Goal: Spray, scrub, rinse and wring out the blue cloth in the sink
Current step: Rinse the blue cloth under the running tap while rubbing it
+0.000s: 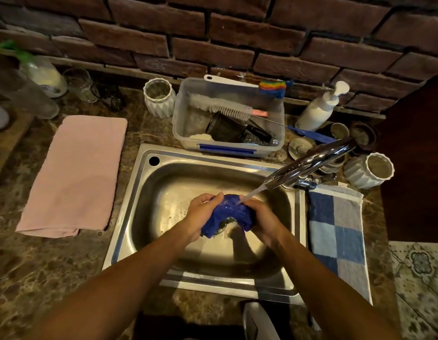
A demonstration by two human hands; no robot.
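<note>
The blue cloth (229, 214) is bunched over the middle of the steel sink (164, 182), above the drain. My left hand (200, 213) grips its left end and my right hand (261, 218) grips its right end, so the cloth arches between them. Water runs from the chrome faucet (308, 163) in a thin stream onto the top of the cloth, near my right fingers. A spray bottle (42, 72) with a green top stands at the far left of the counter.
A pink towel (75, 173) lies left of the sink; a blue checked towel (338, 239) lies on its right. Behind the sink sits a clear tub (229, 119) of brushes, with white vases (159, 98), a soap pump bottle (321, 106) and glasses along the brick wall.
</note>
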